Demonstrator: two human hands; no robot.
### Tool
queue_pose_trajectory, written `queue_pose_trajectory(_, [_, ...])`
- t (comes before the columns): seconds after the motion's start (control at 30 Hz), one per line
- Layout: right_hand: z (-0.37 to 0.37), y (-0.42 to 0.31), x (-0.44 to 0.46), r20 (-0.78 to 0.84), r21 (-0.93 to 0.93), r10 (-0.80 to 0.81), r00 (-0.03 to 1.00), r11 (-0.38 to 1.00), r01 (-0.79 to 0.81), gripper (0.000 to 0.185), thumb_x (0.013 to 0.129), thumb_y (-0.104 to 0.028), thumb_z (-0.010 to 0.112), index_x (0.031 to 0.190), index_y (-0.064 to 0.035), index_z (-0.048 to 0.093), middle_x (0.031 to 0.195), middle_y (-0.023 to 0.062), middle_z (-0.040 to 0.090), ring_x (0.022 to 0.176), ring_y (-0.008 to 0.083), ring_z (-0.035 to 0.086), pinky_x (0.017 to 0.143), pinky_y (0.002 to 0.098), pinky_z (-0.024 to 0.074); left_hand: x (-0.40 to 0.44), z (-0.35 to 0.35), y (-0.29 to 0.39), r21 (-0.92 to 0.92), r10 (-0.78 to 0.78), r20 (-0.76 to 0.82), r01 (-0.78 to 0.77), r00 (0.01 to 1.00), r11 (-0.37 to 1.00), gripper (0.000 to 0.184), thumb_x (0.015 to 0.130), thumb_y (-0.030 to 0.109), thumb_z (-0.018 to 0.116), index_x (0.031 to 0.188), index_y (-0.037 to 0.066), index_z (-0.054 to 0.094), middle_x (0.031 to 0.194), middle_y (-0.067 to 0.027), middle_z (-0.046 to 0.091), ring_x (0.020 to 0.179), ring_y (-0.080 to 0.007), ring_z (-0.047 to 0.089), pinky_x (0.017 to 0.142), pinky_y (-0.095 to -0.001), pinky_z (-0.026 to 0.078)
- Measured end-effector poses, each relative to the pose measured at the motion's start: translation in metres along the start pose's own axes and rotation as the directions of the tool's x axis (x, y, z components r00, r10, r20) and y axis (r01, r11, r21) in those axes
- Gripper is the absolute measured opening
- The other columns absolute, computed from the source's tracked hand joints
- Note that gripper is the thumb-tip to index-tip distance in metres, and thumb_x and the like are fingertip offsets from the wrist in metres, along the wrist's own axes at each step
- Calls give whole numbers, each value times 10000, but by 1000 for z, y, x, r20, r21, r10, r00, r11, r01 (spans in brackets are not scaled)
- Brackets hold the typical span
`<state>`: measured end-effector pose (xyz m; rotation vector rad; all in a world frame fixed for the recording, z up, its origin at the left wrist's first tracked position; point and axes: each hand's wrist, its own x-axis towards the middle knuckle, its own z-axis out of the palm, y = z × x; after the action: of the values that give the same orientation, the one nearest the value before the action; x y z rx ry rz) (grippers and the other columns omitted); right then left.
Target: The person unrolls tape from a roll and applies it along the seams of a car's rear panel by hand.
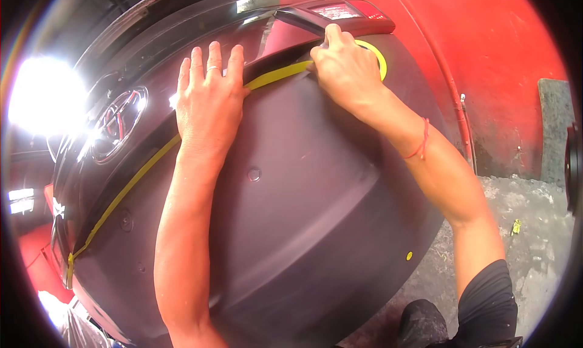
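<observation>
A yellow strip of masking tape (pixel 280 75) runs along the upper edge of a dark matte car bumper (pixel 297 166), bending down at the far left end. My left hand (pixel 209 102) lies flat over part of this strip, fingers stretched out and a ring on one of them. Closed around the yellow tape roll (pixel 382 61) is my right hand (pixel 346 65), near the lamp corner. The tape stretches between my two hands. Most of the roll is hidden behind my right fingers.
Above the bumper are glossy dark bodywork with a chrome oval emblem (pixel 121 123) and a lamp (pixel 336 11). A red wall (pixel 492 44) with a pipe (pixel 443 68) stands to the right. A board (pixel 554 129) leans there over grey floor (pixel 522 275).
</observation>
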<state>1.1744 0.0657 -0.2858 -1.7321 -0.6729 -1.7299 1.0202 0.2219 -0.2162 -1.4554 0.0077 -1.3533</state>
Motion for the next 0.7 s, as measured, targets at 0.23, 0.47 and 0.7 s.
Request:
queue_pose_trajectory(0.23, [-1, 1, 11, 10, 61, -5, 1000, 998, 4, 436, 798, -423, 795, 720, -3, 705, 933, 137, 587, 789, 320, 651, 661, 448, 541, 3, -4, -1, -32, -13, 2, 13, 1000, 999, 660, 829, 288, 801, 1419, 157, 535, 1454, -153, 554, 1344, -372, 517, 1160, -454, 390])
queue_pose_trajectory(0.47, [12, -8, 8, -159, -109, -141, 977, 986, 124, 392, 827, -393, 758, 694, -29, 702, 900, 80, 599, 855, 237, 672, 624, 398, 572, 4, 0, 0, -23, -30, -16, 29, 999, 999, 663, 815, 330, 804, 1404, 163, 549, 1444, -145, 568, 1338, -359, 528, 1154, -450, 397])
queue_pose_trajectory(0.7, [27, -6, 6, -181, -252, -243, 953, 948, 193, 320, 837, -347, 754, 690, -67, 707, 860, 33, 592, 852, 190, 661, 513, 341, 559, 3, 2, 2, 8, -52, -37, 53, 998, 999, 661, 801, 382, 805, 1381, 173, 568, 1430, -121, 588, 1333, -339, 541, 1149, -442, 403])
